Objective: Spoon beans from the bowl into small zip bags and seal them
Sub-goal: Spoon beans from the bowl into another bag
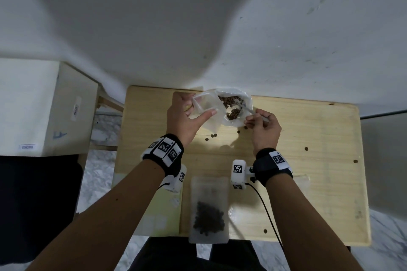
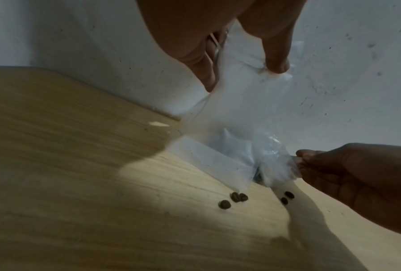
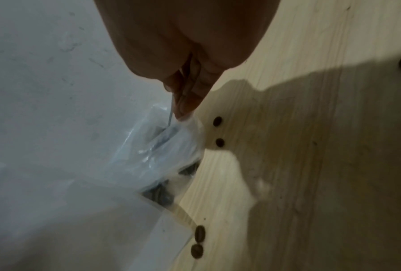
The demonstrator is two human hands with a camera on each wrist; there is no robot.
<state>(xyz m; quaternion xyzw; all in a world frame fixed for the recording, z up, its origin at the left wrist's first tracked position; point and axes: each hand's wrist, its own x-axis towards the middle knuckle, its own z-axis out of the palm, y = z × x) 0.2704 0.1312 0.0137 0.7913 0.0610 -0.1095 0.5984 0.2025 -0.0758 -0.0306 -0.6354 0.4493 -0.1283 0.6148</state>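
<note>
- Holding an empty zip bag (image 1: 206, 109) by its mouth, the left hand (image 1: 184, 116) pinches the thin film between thumb and fingers beside the bean container (image 1: 234, 105) at the far edge of the wooden table (image 1: 308, 160).
- Right hand (image 1: 264, 127) is clenched round the handle of a metal spoon (image 1: 246, 109), whose bowl end lies among the beans (image 1: 231, 105); the container looks like crinkled clear plastic rather than a rigid bowl.
- Handling, as a judgement: the empty bag is light, limp and slippery, so it will likely collapse unless held at both lips of the opening just below the zip strip.
- Loose beans (image 1: 212, 136) lie scattered on the table near the hands; they are small, hard and apt to roll.
- A filled bag (image 1: 208, 209) lies flat at the near edge, between the forearms.
</note>
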